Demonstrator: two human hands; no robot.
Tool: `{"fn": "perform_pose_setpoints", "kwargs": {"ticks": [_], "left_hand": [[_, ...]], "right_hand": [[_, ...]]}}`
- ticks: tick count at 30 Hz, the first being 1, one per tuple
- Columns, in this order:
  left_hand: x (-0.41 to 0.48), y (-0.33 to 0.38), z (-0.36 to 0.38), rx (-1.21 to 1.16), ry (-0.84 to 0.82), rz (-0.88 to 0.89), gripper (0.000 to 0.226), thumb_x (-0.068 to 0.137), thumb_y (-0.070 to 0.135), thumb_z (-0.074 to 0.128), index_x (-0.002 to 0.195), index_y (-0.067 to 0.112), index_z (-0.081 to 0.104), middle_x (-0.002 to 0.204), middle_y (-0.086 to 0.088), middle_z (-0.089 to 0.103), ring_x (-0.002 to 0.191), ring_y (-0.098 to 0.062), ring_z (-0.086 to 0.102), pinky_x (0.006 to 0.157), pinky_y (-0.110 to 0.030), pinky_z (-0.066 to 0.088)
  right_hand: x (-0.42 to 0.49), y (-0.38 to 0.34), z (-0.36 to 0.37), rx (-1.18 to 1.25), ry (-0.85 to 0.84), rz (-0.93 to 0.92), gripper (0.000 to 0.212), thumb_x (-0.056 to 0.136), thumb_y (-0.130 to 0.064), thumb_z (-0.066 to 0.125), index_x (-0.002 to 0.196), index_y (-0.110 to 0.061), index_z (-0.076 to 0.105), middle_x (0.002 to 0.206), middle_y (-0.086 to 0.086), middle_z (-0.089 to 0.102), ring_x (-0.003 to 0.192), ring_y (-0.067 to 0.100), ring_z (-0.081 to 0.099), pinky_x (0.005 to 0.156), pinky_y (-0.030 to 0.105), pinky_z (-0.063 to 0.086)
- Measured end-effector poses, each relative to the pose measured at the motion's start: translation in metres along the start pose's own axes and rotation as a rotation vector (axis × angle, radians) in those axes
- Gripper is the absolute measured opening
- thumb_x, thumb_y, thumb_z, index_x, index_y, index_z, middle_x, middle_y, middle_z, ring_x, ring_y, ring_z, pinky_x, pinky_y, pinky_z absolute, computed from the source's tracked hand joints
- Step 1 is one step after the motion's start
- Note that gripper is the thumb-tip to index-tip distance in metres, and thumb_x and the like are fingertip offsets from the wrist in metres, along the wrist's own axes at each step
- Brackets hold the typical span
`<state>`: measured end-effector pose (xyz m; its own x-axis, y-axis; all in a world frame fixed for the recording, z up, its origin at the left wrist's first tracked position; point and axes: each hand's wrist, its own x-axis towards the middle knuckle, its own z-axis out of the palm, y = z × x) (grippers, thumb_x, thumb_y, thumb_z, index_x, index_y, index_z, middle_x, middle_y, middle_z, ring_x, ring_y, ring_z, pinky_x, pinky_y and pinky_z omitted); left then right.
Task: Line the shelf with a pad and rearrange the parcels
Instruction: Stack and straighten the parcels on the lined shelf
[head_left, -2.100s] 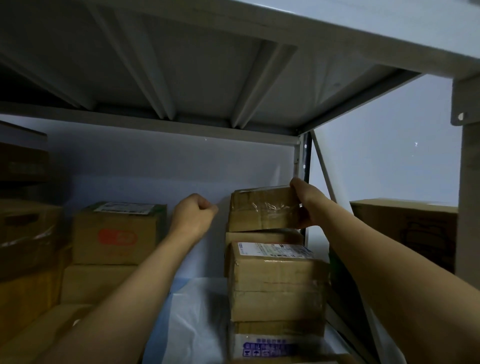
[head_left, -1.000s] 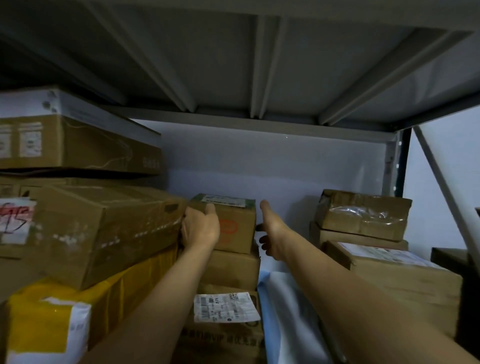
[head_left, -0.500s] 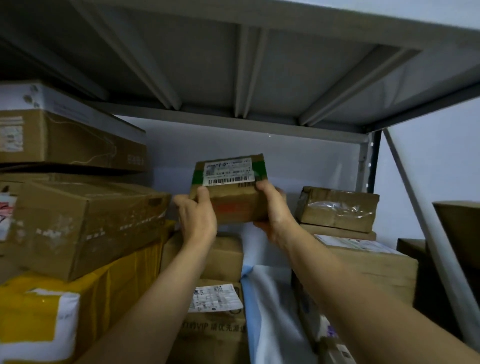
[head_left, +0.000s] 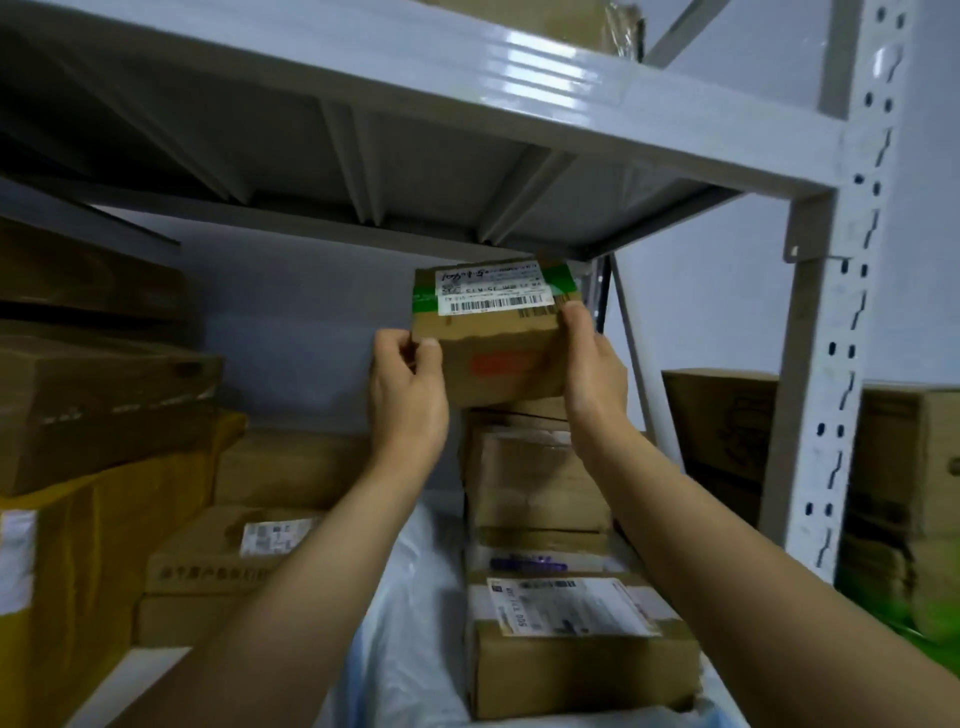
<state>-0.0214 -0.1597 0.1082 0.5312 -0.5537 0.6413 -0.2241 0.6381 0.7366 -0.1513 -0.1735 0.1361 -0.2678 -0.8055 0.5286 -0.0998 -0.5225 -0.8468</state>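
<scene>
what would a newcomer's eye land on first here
The small cardboard box with green tape and a barcode label, gripped by the left hand and right hand at centre, over the right-hand stack of parcels. Below, a pale pad lies between the stacks.

Holds the small box in both hands now, left hand pinching its left edge, right hand curled round its right edge (two seconds back, only a fist in the air and a grip on the taped box). No longer sits on the middle stack. Hangs over the right stack instead, further right than half a second ago, hiding the taped box behind it. Touching that stack or just above it: cannot tell.
</scene>
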Motion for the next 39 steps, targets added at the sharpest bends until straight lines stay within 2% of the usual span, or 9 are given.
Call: {"fn": "perform_pose_setpoints", "kwargs": {"ticks": [3, 10, 16, 19, 22, 26, 30, 34, 39], "left_hand": [[-0.008, -0.002, 0.015, 0.054, -0.095, -0.028, 0.01, 0.095, 0.016, 0.044, 0.097, 0.024, 0.05, 0.1, -0.005, 0.062, 0.088, -0.024, 0.059, 0.073, -0.036, 0.05], [-0.006, -0.022, 0.027, 0.087, -0.276, -0.073, 0.033, 0.096, 0.011, 0.035, 0.108, 0.026, 0.063, 0.112, -0.01, 0.063, 0.099, -0.026, 0.061, 0.091, -0.047, 0.052], [-0.005, -0.023, 0.028, 0.088, -0.302, -0.072, 0.038, 0.096, 0.006, 0.034, 0.123, 0.014, 0.06, 0.117, -0.006, 0.065, 0.108, -0.025, 0.06, 0.095, -0.042, 0.049], [-0.013, -0.024, 0.018, 0.136, -0.299, -0.115, 0.038, 0.099, 0.009, 0.035, 0.134, 0.011, 0.05, 0.135, -0.007, 0.055, 0.125, -0.023, 0.05, 0.106, -0.037, 0.04], [-0.01, -0.028, -0.003, 0.2, -0.217, -0.127, 0.034, 0.098, 0.009, 0.04, 0.131, 0.009, 0.051, 0.133, -0.009, 0.054, 0.122, -0.024, 0.05, 0.1, -0.03, 0.04], [0.003, -0.046, -0.056, 0.367, -0.061, -0.182, 0.03, 0.096, 0.007, 0.043, 0.123, 0.006, 0.056, 0.128, -0.014, 0.056, 0.117, -0.029, 0.052, 0.094, -0.031, 0.04], [0.002, -0.068, -0.113, 0.586, -0.038, -0.319, 0.035, 0.097, 0.006, 0.04, 0.13, 0.008, 0.051, 0.134, -0.013, 0.052, 0.12, -0.029, 0.05, 0.091, -0.032, 0.04], [-0.004, -0.089, -0.154, 0.818, -0.107, -0.381, 0.038, 0.096, 0.01, 0.044, 0.133, 0.013, 0.049, 0.138, -0.013, 0.048, 0.124, -0.03, 0.047, 0.102, -0.039, 0.041], [-0.015, -0.101, -0.168, 0.924, -0.216, -0.378, 0.039, 0.093, 0.021, 0.054, 0.132, 0.016, 0.052, 0.136, -0.009, 0.049, 0.124, -0.028, 0.047, 0.104, -0.041, 0.043]], "right_hand": [[0.0, 0.006, -0.021, -0.114, 0.038, 0.071, 0.078, 0.064, -0.088, 0.022, 0.108, -0.033, 0.056, 0.111, 0.003, 0.062, 0.102, 0.023, 0.057, 0.096, 0.048, 0.046], [0.01, 0.025, -0.04, -0.295, -0.016, 0.195, 0.072, 0.09, -0.07, 0.01, 0.116, -0.019, 0.055, 0.108, 0.008, 0.053, 0.099, 0.024, 0.05, 0.094, 0.042, 0.044], [0.02, 0.029, -0.043, -0.266, 0.005, 0.292, 0.061, 0.096, -0.056, 0.028, 0.118, -0.006, 0.053, 0.122, 0.016, 0.054, 0.107, 0.031, 0.052, 0.093, 0.042, 0.043], [0.012, 0.022, -0.037, -0.355, 0.227, 0.085, 0.044, 0.094, -0.045, 0.043, 0.123, -0.012, 0.053, 0.125, 0.014, 0.051, 0.112, 0.03, 0.052, 0.094, 0.046, 0.047], [-0.013, 0.003, -0.025, -0.262, 0.342, -0.314, 0.025, 0.092, -0.028, 0.052, 0.115, -0.017, 0.054, 0.118, 0.004, 0.048, 0.103, 0.016, 0.051, 0.085, 0.031, 0.046], [-0.05, 0.003, 0.023, -0.126, -0.111, -0.346, 0.004, 0.094, -0.018, 0.05, 0.093, -0.017, 0.054, 0.095, 0.003, 0.057, 0.082, 0.011, 0.053, 0.073, 0.025, 0.044], [-0.068, 0.043, 0.08, -0.254, -0.574, 0.046, 0.02, 0.095, -0.012, 0.043, 0.089, -0.005, 0.061, 0.08, 0.016, 0.05, 0.078, 0.025, 0.049, 0.069, 0.037, 0.044], [-0.07, 0.078, 0.112, -0.385, -0.664, 0.25, 0.028, 0.096, -0.01, 0.041, 0.104, 0.005, 0.063, 0.1, 0.026, 0.065, 0.092, 0.036, 0.063, 0.088, 0.045, 0.054], [-0.065, 0.092, 0.126, -0.604, -0.773, 0.126, 0.02, 0.096, -0.016, 0.042, 0.087, -0.006, 0.057, 0.092, 0.011, 0.054, 0.084, 0.023, 0.051, 0.073, 0.03, 0.039]]}}
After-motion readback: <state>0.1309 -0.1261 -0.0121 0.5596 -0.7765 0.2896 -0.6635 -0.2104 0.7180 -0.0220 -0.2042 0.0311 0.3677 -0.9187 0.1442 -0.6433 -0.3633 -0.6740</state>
